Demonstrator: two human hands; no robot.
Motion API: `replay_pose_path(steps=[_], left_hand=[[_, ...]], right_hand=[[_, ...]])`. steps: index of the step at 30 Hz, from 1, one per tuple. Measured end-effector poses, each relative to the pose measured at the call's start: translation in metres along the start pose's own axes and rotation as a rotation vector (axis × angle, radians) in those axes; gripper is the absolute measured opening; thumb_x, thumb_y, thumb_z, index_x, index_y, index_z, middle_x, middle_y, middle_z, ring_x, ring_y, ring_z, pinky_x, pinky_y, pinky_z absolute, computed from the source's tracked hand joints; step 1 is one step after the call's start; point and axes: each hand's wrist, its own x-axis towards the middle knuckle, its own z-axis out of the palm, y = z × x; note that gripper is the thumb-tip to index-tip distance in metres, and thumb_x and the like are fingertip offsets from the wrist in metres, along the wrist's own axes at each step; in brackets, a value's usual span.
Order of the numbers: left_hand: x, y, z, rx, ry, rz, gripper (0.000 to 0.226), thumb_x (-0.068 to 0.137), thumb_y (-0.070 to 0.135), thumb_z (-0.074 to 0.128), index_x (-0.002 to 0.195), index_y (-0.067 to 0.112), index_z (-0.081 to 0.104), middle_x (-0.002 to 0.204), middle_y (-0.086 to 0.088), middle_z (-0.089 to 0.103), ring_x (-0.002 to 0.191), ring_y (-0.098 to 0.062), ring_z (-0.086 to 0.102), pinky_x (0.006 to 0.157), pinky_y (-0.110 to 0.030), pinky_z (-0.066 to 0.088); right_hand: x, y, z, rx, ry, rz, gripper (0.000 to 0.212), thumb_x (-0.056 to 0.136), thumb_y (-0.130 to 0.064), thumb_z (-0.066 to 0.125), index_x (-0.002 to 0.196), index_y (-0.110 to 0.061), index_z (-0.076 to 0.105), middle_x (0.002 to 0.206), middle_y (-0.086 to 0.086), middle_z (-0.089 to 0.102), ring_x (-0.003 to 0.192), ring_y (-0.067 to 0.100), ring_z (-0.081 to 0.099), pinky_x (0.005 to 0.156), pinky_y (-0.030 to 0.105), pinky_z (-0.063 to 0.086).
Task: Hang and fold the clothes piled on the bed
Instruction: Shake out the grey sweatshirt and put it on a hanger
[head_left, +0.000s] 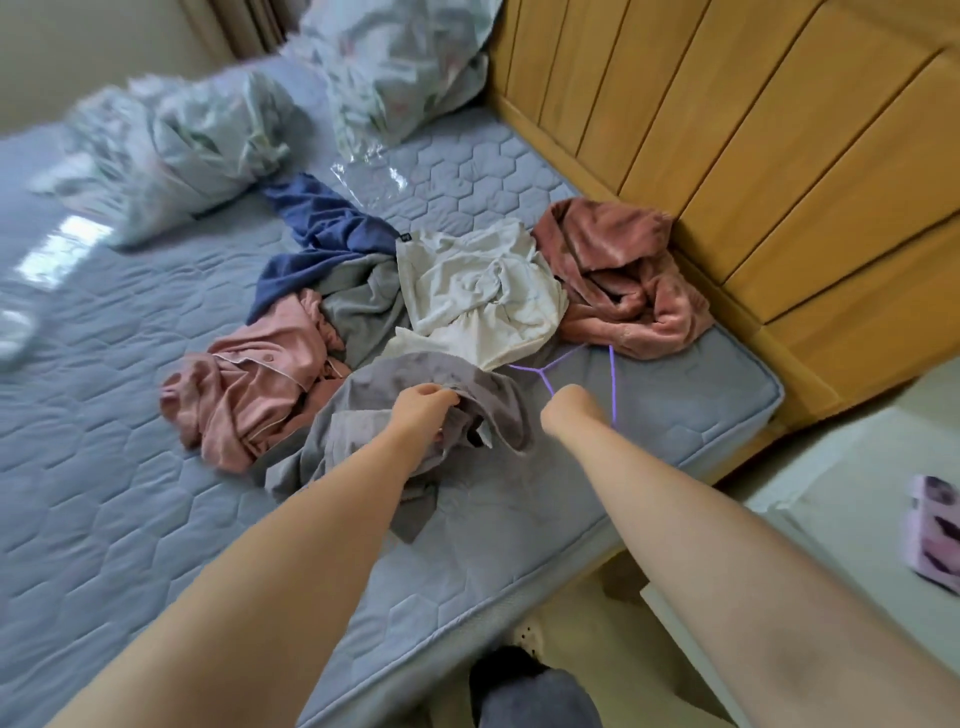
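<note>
left hand (423, 410) gripping crumpled grey garment (395, 384)

1. A bed (130, 395) with a grey-blue quilted mattress in a hexagon pattern fills the room's middle.
2. A wooden panelled headboard (727, 156) stands along the bed's right side.
3. Floral pillows (395, 67) lie at the bed's far end.
4. A white surface (831, 519) stands right of the bed.
5. Pale floor (582, 613) shows below the bed's near edge.
6. Bright light patches (62, 249) fall on the bed's left part.

The clothes (415, 322) lie in a pile on the bed (104, 467). Pillows (208, 130) sit behind them. The headboard (727, 156) stands to the right.
</note>
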Motion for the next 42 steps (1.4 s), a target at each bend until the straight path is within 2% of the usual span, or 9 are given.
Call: replay_pose_path(steps=[7, 15, 17, 19, 22, 24, 29, 33, 42], left_hand=[[-0.088, 0.050, -0.071, 0.035, 0.128, 0.180, 0.028, 0.093, 0.017, 0.052, 0.065, 0.014, 0.055, 0.062, -0.003, 0.049, 0.056, -0.016, 0.044, 0.054, -0.026, 0.036], [-0.175, 0.122, -0.110, 0.385, 0.047, 0.360, 0.018, 0.091, 0.017, 0.052, 0.076, 0.009, 0.058, 0.087, -0.016, 0.056, 0.077, -0.028, 0.055, 0.072, -0.032, 0.046], [-0.194, 0.132, -0.109, 0.440, 0.037, 0.413, 0.024, 0.094, 0.019, 0.049, 0.095, 0.002, 0.065, 0.097, -0.020, 0.060, 0.094, -0.033, 0.059, 0.075, -0.033, 0.045], [-0.207, 0.141, -0.109, 0.407, 0.034, 0.440, 0.023, 0.092, 0.018, 0.050, 0.087, 0.001, 0.065, 0.083, -0.015, 0.060, 0.084, -0.031, 0.058, 0.069, -0.030, 0.041], [-0.222, 0.152, -0.108, 0.343, 0.058, 0.473, 0.030, 0.087, 0.014, 0.053, 0.058, 0.011, 0.046, 0.060, -0.006, 0.045, 0.061, -0.023, 0.044, 0.059, -0.026, 0.035], [-0.231, 0.161, -0.105, 0.341, 0.062, 0.505, 0.029, 0.086, 0.015, 0.055, 0.059, 0.012, 0.046, 0.060, -0.006, 0.045, 0.061, -0.023, 0.043, 0.060, -0.027, 0.036], [-0.248, 0.183, -0.096, 0.331, 0.038, 0.606, 0.038, 0.089, 0.013, 0.055, 0.055, 0.012, 0.039, 0.055, -0.004, 0.036, 0.053, -0.019, 0.033, 0.053, -0.027, 0.026], [-0.256, 0.199, -0.092, 0.288, 0.061, 0.673, 0.026, 0.090, 0.011, 0.056, 0.065, 0.006, 0.053, 0.056, -0.006, 0.041, 0.052, -0.018, 0.036, 0.051, -0.026, 0.029], [-0.278, 0.229, -0.071, 0.186, 0.071, 0.689, 0.015, 0.089, 0.006, 0.055, 0.078, 0.009, 0.064, 0.063, -0.005, 0.052, 0.061, -0.019, 0.049, 0.065, -0.031, 0.048]], right_hand=[[-0.126, -0.010, -0.067, -0.028, 0.306, -0.026, 0.039, 0.094, -0.011, 0.051, 0.133, -0.004, 0.050, 0.139, 0.013, 0.050, 0.128, 0.031, 0.048, 0.100, 0.037, 0.041], [-0.254, -0.012, -0.111, 0.291, 0.463, -0.140, 0.029, 0.099, -0.015, 0.040, 0.124, -0.010, 0.054, 0.122, 0.010, 0.060, 0.110, 0.024, 0.058, 0.081, 0.027, 0.044], [-0.280, -0.014, -0.126, 0.392, 0.458, -0.181, 0.029, 0.101, -0.014, 0.036, 0.125, -0.006, 0.051, 0.110, 0.003, 0.060, 0.087, 0.002, 0.065, 0.066, 0.015, 0.046], [-0.312, -0.016, -0.145, 0.535, 0.401, -0.262, 0.029, 0.103, -0.013, 0.031, 0.124, -0.002, 0.048, 0.105, -0.002, 0.054, 0.064, -0.001, 0.062, 0.055, 0.009, 0.042], [-0.323, -0.016, -0.172, 0.363, 0.626, -0.178, 0.025, 0.098, -0.011, 0.040, 0.118, -0.005, 0.054, 0.114, 0.010, 0.059, 0.098, 0.025, 0.059, 0.074, 0.027, 0.043], [-0.327, -0.015, -0.184, 0.359, 0.622, -0.197, 0.023, 0.094, -0.007, 0.041, 0.112, -0.005, 0.056, 0.110, 0.013, 0.059, 0.099, 0.031, 0.057, 0.079, 0.032, 0.045], [-0.329, -0.018, -0.204, 0.629, 0.499, -0.219, 0.016, 0.091, -0.005, 0.048, 0.096, 0.000, 0.062, 0.065, 0.008, 0.048, 0.056, 0.021, 0.044, 0.055, 0.028, 0.036], [-0.329, -0.008, -0.225, 0.922, 0.380, -0.186, 0.017, 0.093, -0.004, 0.039, 0.089, -0.002, 0.056, 0.058, 0.005, 0.036, 0.046, 0.015, 0.025, 0.044, 0.024, 0.021], [-0.319, 0.019, -0.270, 0.487, 0.763, -0.378, 0.021, 0.094, -0.016, 0.046, 0.075, -0.012, 0.055, 0.071, 0.002, 0.055, 0.071, 0.025, 0.055, 0.060, 0.027, 0.038]])
